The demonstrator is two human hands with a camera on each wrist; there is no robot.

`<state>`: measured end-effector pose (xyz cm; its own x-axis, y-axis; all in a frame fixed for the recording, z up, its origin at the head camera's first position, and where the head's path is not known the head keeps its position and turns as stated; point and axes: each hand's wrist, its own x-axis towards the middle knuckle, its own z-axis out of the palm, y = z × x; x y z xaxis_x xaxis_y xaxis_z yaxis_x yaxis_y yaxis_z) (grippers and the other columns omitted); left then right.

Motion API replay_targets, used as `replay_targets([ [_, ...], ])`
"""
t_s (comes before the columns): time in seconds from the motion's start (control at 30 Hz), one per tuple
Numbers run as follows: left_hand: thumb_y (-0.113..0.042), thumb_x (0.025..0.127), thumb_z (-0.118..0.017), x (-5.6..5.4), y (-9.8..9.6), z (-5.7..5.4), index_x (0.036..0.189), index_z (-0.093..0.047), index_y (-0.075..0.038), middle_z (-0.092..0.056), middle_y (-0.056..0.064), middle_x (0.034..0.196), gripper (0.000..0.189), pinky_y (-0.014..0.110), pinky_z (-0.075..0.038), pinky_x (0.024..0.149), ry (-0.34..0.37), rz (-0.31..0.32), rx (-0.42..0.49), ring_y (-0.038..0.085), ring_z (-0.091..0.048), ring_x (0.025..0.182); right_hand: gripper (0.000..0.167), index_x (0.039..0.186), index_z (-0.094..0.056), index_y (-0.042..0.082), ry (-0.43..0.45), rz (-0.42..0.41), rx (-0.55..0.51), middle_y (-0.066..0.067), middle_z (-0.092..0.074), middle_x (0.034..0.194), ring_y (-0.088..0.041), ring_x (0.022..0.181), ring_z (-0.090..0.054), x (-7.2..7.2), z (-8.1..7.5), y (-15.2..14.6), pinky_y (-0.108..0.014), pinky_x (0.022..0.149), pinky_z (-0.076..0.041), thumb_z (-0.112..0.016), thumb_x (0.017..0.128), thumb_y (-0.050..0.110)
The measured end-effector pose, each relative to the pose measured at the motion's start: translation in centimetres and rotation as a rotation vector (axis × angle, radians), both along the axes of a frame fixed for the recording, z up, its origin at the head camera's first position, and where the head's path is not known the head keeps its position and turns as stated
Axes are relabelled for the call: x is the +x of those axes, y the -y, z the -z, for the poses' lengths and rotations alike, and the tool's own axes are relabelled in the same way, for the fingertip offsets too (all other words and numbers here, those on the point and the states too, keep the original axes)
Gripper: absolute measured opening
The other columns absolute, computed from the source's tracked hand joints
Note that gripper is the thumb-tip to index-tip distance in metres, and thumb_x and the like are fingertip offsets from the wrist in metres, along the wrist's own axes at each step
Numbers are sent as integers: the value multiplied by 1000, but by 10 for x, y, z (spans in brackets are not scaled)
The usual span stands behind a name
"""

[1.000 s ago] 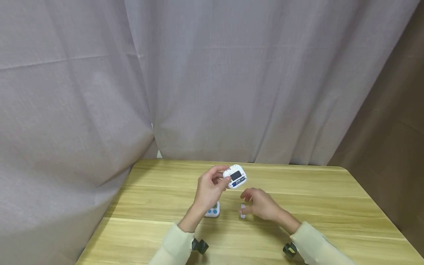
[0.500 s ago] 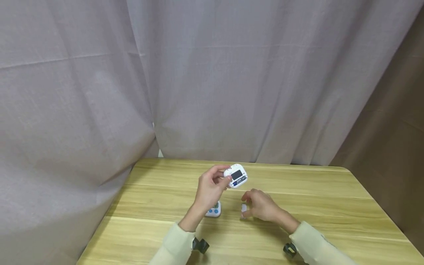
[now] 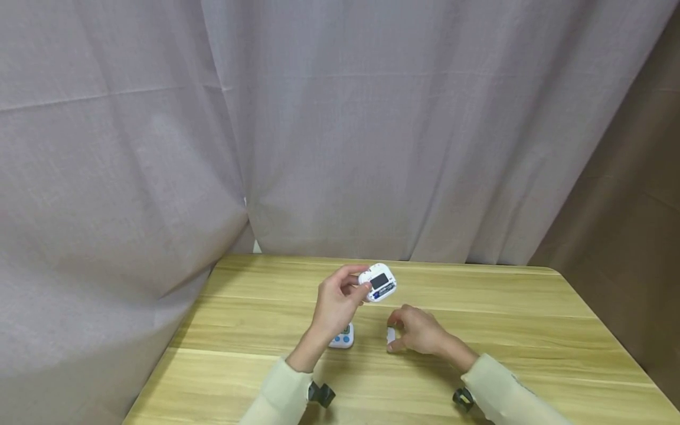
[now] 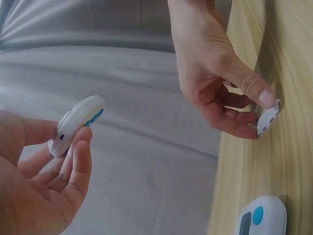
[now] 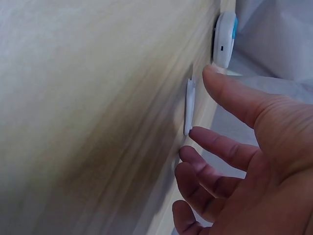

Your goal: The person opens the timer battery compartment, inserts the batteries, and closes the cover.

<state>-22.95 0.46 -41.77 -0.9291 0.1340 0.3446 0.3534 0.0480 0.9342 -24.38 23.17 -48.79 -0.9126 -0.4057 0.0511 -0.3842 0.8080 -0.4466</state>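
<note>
My left hand (image 3: 338, 299) pinches a white digital timer (image 3: 377, 282) between thumb and fingers, up off the table. Its back faces me, showing a dark rectangle and a blue battery in an uncovered slot; blue buttons show on its other side in the left wrist view. My right hand (image 3: 419, 330) is low at the table around a small white battery cover (image 3: 391, 335). In the right wrist view the index fingertip (image 5: 195, 132) is right at one end of the cover, while the thumb stands a little off the other end.
A second white timer (image 3: 342, 337) with blue buttons lies on the wooden table (image 3: 478, 307), partly hidden behind my left wrist. Grey curtains (image 3: 340, 130) hang behind the table's far edge. Dark cameras (image 3: 321, 394) are strapped to both wrists.
My right thumb has shifted from across the battery cover to its near end, leaving more of the cover in sight. My left hand and its timer have hardly moved.
</note>
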Motion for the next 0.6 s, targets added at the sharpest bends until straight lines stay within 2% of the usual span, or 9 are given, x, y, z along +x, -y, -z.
replay_targets([
  [0.37, -1, 97, -73, -1, 0, 3, 128, -72, -10, -78, 12, 97, 32, 23, -62, 63, -9, 4, -4, 17, -72, 74, 46, 97, -74, 15, -26, 55, 30, 4, -61, 86, -13, 78, -55, -1, 6, 3, -38, 69, -47, -101, 62, 26],
  [0.6, -1, 97, -72, 0, 1, 1, 128, -72, -11, -78, 11, 97, 33, 23, -61, 63, -2, -2, -7, 15, -70, 73, 46, 94, -72, 15, 16, 96, 16, 3, -61, 86, -14, 78, -55, -2, 6, 6, -40, 70, -47, -102, 60, 24],
])
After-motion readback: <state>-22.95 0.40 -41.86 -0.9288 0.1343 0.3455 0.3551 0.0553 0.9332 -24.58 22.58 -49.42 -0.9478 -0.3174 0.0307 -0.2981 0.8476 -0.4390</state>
